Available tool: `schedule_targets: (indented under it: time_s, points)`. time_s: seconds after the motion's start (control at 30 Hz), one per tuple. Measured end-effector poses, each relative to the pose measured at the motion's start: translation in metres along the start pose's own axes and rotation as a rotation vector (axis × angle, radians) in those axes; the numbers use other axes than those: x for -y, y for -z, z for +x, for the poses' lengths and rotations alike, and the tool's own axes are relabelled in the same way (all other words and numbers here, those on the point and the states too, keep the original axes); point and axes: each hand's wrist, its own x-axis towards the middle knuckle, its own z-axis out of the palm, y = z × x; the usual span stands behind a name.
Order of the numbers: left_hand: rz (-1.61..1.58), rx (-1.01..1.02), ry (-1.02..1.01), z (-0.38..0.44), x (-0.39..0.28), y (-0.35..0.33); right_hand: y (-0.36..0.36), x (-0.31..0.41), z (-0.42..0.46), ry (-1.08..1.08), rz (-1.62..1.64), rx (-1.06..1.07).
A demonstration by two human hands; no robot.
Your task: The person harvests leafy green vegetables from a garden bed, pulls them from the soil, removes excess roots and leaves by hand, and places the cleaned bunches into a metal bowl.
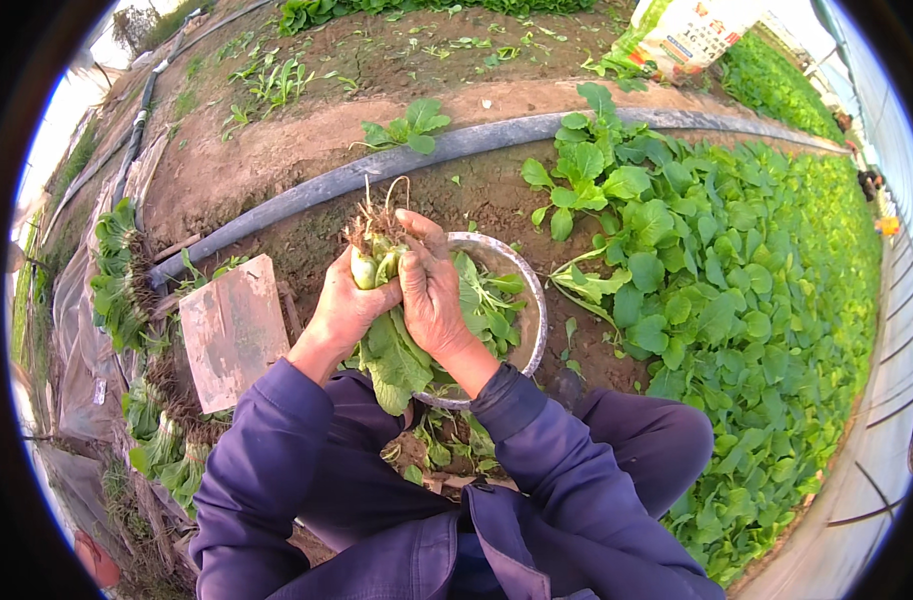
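Between my two hands is a bunch of leafy greens [393, 360], roots up and leaves hanging down. My left hand [355, 300] wraps around the pale stems from the left. On the other side, my right hand [432, 289] closes against the stems, its fingers near the soil-caked roots [374, 225]. Below and to the right of the bunch stands a round basin [537, 300] with a pale speckled rim. Loose leaves [494, 300] lie inside it, partly hidden behind my right hand.
A dense bed of greens [726, 300] grows on the right. Bundled greens [119, 277] lie along the left, by a worn board [235, 334]. A dark hose [456, 142] crosses the soil ahead. A printed sack [681, 37] stands at the far right, near the plastic greenhouse wall [888, 337].
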Motion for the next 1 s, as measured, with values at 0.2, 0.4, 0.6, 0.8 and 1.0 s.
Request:
schedule_targets:
  time_s: [0.2,0.4,0.6,0.8,1.0]
  points:
    - [0.1,-0.041,0.135,-0.004,-0.003,0.007,0.05,-0.015,0.02,-0.107,-0.041,0.181]
    - [0.122,-0.068,0.096,-0.002,-0.016,0.01,0.207,-0.181,0.028,-0.624,-1.375,0.57]
    - [0.234,-0.029,0.048,0.001,-0.013,0.011,0.252,-0.275,-0.052,-0.485,-1.945,0.902]
    - [0.215,0.052,0.033,0.004,-0.014,0.004,0.274,-0.253,-0.042,-0.455,-1.865,0.814]
    - [0.205,0.171,-0.018,0.003,-0.008,-0.003,0.278,-0.159,0.035,-0.354,-1.22,0.366]
